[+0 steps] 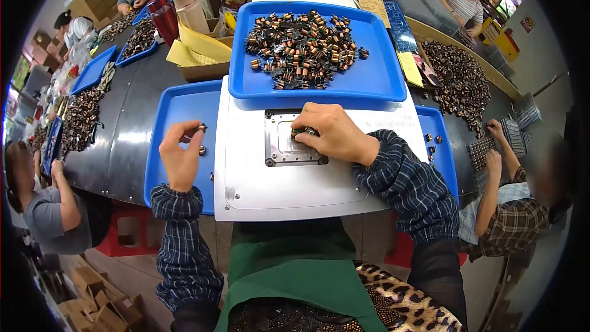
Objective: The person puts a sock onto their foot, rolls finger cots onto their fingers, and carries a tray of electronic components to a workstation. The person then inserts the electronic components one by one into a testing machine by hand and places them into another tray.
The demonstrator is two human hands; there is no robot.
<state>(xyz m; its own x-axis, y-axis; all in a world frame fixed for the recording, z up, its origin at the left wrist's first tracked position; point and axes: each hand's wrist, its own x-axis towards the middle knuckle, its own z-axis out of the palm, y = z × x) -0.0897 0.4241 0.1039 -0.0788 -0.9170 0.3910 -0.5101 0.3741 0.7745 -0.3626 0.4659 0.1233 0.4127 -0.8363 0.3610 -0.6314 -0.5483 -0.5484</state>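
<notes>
My left hand is raised over the blue tray on the left, its thumb and fingertips pinched on a small copper coil. My right hand is closed over the metal fixture, a rectangular plate with a recessed middle and small screws. Dark and copper parts that look like coils show under its fingers; how many, I cannot tell. The fixture is set into a white work board. Beyond it, a blue tray holds a heap of copper-wound coils.
Lower blue trays lie left and right of the board, with a few loose coils. A yellow-lined cardboard box and a steel tumbler stand at the back left. Coworkers sit around the dark table, near more coil heaps.
</notes>
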